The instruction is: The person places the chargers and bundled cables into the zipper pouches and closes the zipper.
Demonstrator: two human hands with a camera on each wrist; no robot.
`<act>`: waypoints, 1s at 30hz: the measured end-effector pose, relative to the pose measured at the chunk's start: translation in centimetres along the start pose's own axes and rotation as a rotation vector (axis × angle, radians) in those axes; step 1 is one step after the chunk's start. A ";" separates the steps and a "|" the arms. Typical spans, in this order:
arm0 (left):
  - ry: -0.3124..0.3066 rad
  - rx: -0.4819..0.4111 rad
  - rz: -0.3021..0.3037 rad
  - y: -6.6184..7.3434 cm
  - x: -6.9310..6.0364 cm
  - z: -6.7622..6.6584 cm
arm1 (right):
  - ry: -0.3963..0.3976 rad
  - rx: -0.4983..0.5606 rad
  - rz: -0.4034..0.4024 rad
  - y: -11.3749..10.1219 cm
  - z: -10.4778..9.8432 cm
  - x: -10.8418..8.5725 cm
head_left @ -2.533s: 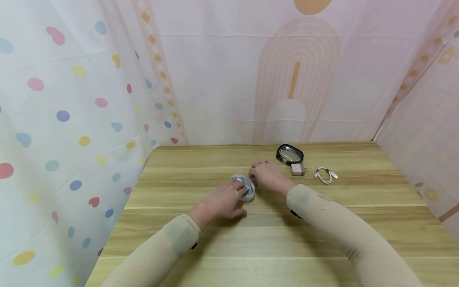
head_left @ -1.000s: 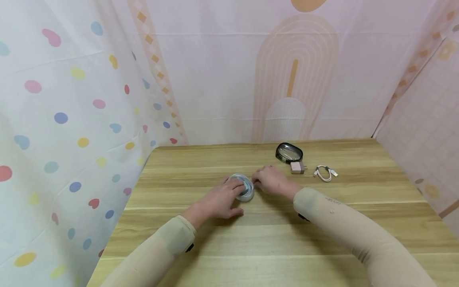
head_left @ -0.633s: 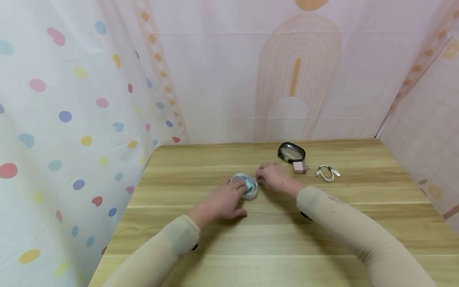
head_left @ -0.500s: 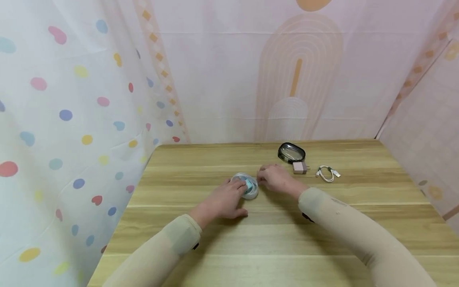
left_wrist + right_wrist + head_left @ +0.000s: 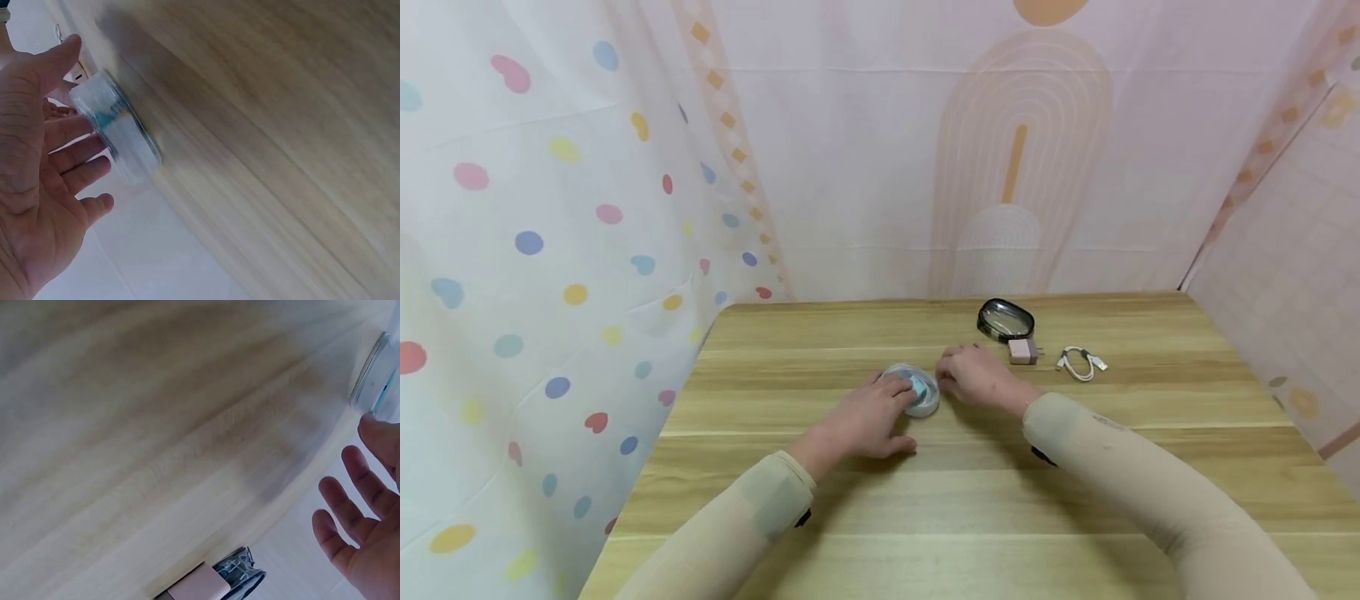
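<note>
A small rounded clear case [image 5: 928, 402] with a whitish rim lies on the wooden table, a teal item visible inside it. My left hand [image 5: 863, 418] rests its nearly straight fingers on the case from the left, the thumb apart on the near side. In the left wrist view, fingertips [image 5: 94, 147] touch the clear side of the case. At the case's right edge, my right hand [image 5: 973, 377] pinches with thumb and a finger; the exact bit held is too small to see. Its other fingers [image 5: 337, 497] curl loosely in the right wrist view.
To the right stand a black-rimmed clear case [image 5: 1006, 320] and a pink plug charger [image 5: 1022, 352] close against it. Farther right lies a coiled white USB cable [image 5: 1078, 364]. Patterned curtains [image 5: 850, 167] hang behind the table [image 5: 1000, 517] and at both sides.
My right hand has shifted slightly right, and the right edge of the clear case has moved along with it. The left hand stays about where it was on the case.
</note>
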State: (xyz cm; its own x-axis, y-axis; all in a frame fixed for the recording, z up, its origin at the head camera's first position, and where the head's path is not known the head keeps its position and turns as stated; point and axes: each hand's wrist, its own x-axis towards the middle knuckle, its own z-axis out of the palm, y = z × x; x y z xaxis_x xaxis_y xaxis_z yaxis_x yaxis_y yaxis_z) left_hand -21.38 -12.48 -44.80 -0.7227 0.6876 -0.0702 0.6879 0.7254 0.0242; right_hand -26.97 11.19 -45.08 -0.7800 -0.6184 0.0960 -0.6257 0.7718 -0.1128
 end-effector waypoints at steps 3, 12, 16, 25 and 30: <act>0.021 0.016 0.036 -0.1 -0.1 0.0 | 0.015 -0.012 0.020 0.1 0.1 0.4; 0.013 0.012 0.035 0.4 0.0 -0.2 | 0.042 0.010 0.004 0.5 0.3 0.3; 0.011 0.017 0.020 0.5 0.1 -0.2 | 0.051 0.039 -0.041 0.5 0.1 -0.3; 0.002 -0.010 -0.002 0.4 -0.2 -0.1 | 0.041 0.081 -0.052 0.7 0.0 -1.1; -0.010 -0.008 -0.006 0.6 -0.1 -0.3 | 0.021 0.096 -0.032 0.5 -0.1 -1.2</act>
State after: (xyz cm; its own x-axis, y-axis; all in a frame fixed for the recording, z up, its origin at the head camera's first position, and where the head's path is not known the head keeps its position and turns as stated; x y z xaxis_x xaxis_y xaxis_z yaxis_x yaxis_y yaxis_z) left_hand -20.92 -12.15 -44.51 -0.7258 0.6832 -0.0802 0.6833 0.7295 0.0313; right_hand -26.36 12.36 -45.20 -0.7599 -0.6385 0.1221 -0.6488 0.7331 -0.2039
